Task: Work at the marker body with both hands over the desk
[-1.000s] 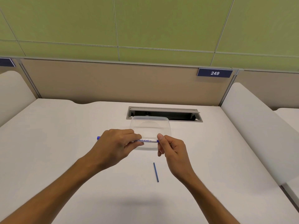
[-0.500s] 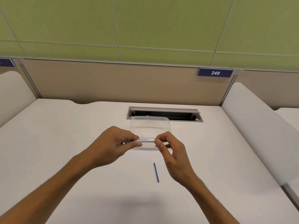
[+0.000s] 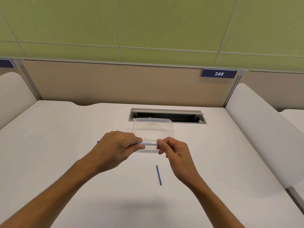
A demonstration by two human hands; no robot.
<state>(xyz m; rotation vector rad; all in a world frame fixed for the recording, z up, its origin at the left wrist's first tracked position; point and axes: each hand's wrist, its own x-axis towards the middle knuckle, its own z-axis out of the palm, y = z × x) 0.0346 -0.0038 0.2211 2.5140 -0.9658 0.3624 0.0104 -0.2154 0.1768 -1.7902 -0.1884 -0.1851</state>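
A white whiteboard marker [image 3: 147, 143] with blue print is held level above the white desk [image 3: 65, 145]. My left hand [image 3: 115, 147] grips its left part, and a blue tip [image 3: 98, 142] shows past the knuckles. My right hand [image 3: 172, 150] pinches the marker's right end between thumb and forefinger. Just behind the marker stands a clear plastic container [image 3: 153, 129]. A thin blue stick [image 3: 158, 175] lies on the desk below my right hand.
A grey cable slot [image 3: 167, 115] is cut into the desk behind the container. A beige partition [image 3: 115, 84] with a "249" label [image 3: 218, 73] closes the back. White rounded dividers [image 3: 263, 129] stand at both sides.
Both hands have stayed on the marker. The right fingers shifted their pinch at the marker's end, and the blue tip at the left, hidden half a second ago, shows again.
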